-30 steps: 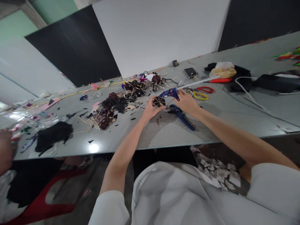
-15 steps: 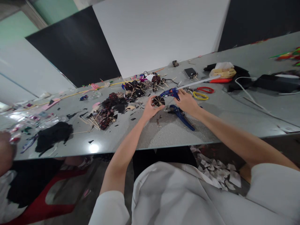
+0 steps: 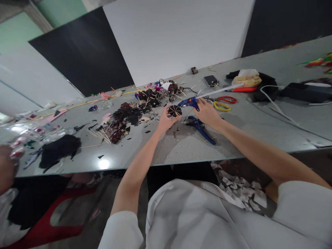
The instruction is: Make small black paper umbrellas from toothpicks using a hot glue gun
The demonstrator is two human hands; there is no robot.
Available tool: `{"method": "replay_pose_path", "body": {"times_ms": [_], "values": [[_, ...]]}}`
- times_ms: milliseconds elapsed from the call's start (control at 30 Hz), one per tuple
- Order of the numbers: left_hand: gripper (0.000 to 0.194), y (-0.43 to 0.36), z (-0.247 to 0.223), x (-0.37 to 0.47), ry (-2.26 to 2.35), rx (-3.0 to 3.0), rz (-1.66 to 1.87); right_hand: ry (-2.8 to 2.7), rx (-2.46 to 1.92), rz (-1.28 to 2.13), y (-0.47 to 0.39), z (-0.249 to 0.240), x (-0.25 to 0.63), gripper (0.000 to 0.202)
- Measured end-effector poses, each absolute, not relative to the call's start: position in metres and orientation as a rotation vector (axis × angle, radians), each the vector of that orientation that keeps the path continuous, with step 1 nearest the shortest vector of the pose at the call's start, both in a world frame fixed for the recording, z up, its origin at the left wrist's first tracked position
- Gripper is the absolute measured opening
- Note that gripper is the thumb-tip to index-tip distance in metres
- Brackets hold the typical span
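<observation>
Between the thumb and fingers of my left hand (image 3: 165,121) is a round dark piece (image 3: 175,111) with thin wooden sticks fanned across its face. My right hand (image 3: 206,113) grips a blue hot glue gun (image 3: 190,102), its nozzle pointing left at the piece's upper edge. A long whitish glue stick (image 3: 220,90) runs out of the back of the gun. Below my right hand, blue-handled pliers or cutters (image 3: 201,130) lie on the table. Whether the nozzle touches the piece I cannot tell.
Scissors with red and yellow handles (image 3: 223,103) lie right of my right hand. Dark stick-studded pieces (image 3: 149,98) and a pile of wooden sticks (image 3: 103,135) spread leftward. A phone (image 3: 210,81) lies behind. A person's arm (image 3: 5,166) shows at far left.
My left hand and the round piece have shifted very slightly left and up. The glue gun and my right hand have barely moved.
</observation>
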State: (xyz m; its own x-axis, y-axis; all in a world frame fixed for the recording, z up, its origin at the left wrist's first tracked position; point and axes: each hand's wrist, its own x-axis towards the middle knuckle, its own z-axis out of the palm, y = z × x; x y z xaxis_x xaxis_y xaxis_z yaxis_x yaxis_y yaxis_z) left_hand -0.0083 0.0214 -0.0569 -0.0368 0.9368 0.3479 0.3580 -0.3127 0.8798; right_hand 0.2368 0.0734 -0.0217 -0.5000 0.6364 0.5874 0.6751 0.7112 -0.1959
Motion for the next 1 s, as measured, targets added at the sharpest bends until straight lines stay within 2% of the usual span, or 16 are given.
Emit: {"method": "replay_pose_path", "body": {"times_ms": [400, 667, 1000], "values": [[0.088, 0.020, -0.055, -0.008, 1.375, 1.656, 1.394, -2.248, -1.007, -0.147, 0.088, -0.038, 0.238, 0.042], [0.086, 0.019, -0.056, -0.010, 1.345, 1.622, 1.384, -2.249, -1.007, -0.122, 0.083, -0.032, 0.239, 0.045], [0.088, 0.022, -0.060, -0.012, 1.371, 1.626, 1.401, -2.196, -1.032, -0.158, 0.089, -0.038, 0.239, 0.042]]}}
